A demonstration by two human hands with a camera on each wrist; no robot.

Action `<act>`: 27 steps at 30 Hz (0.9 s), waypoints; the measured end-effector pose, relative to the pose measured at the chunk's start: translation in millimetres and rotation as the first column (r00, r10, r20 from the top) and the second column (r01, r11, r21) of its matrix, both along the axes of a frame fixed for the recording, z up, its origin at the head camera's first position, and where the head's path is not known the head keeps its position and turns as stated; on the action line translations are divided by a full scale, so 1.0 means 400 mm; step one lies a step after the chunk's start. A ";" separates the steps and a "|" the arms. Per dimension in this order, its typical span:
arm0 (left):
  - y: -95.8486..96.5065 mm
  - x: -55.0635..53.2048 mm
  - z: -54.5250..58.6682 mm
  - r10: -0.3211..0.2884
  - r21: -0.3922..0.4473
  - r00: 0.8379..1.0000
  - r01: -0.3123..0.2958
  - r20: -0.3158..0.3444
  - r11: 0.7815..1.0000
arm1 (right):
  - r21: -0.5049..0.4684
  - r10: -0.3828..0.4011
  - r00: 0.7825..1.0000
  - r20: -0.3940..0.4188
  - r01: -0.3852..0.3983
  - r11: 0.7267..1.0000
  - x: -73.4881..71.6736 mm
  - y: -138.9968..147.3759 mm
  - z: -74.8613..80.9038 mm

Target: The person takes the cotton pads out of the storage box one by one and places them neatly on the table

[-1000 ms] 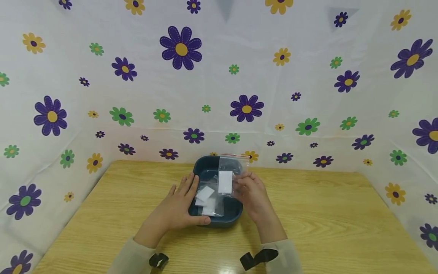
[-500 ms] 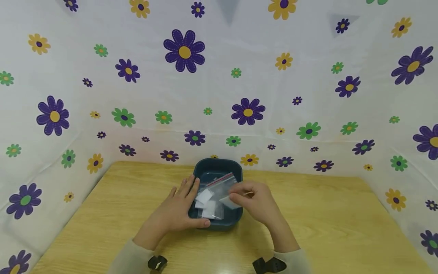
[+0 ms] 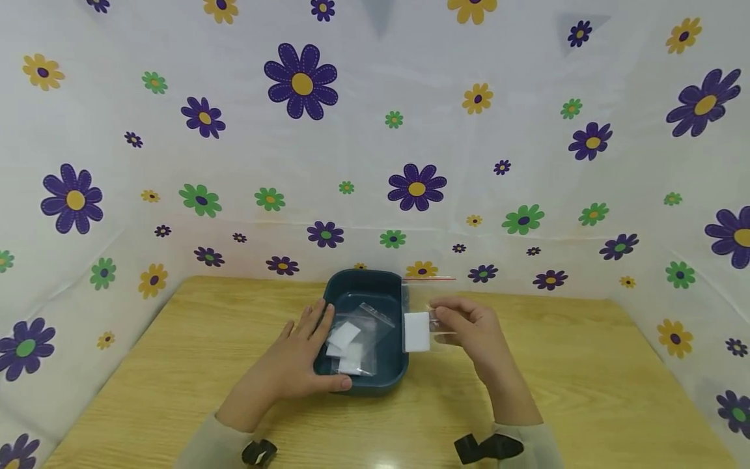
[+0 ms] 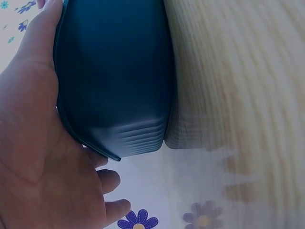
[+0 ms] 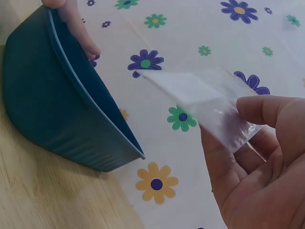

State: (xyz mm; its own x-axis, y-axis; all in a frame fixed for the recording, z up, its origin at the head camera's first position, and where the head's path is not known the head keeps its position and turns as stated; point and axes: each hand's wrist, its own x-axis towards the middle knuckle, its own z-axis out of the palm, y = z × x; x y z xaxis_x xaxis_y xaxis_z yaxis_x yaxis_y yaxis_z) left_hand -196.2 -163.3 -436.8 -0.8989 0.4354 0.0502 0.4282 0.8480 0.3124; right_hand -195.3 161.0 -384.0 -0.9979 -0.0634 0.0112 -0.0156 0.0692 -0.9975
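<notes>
A dark teal plastic bin stands on the wooden table. My left hand rests along its left rim, fingers straight and spread, with the thumb over the front edge; the left wrist view shows the palm against the bin's rim. Just past the bin's right rim, my right hand pinches a clear zip bag between thumb and fingers. Inside that bag is a white rectangular piece, and a red line marks its top. Several more clear bags with white pieces lie overlapping inside the bin.
The wooden table spreads to both sides of the bin. Behind it hangs a white cloth printed with flowers, close to the bin's back. Black straps are on both wrists.
My right hand dipped the bag into the bin half a second ago, then brought it up and right, out past the right rim. My left hand has stayed on the bin.
</notes>
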 end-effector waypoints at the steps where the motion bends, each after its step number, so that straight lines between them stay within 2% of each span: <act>1: 0.000 0.001 0.002 0.000 0.000 1.000 0.000 -0.003 1.000 | -0.014 0.005 1.000 0.013 -0.005 1.000 -0.002 0.005 0.001; 12: 0.004 -0.001 0.001 0.011 -0.040 1.000 -0.012 -0.020 0.999 | -0.095 0.024 0.995 0.101 -0.014 0.995 -0.017 0.040 -0.013; 27: 0.005 0.002 0.008 0.021 -0.038 1.000 -0.021 -0.007 0.999 | -0.097 -0.007 0.993 0.117 0.018 0.995 -0.029 0.052 -0.035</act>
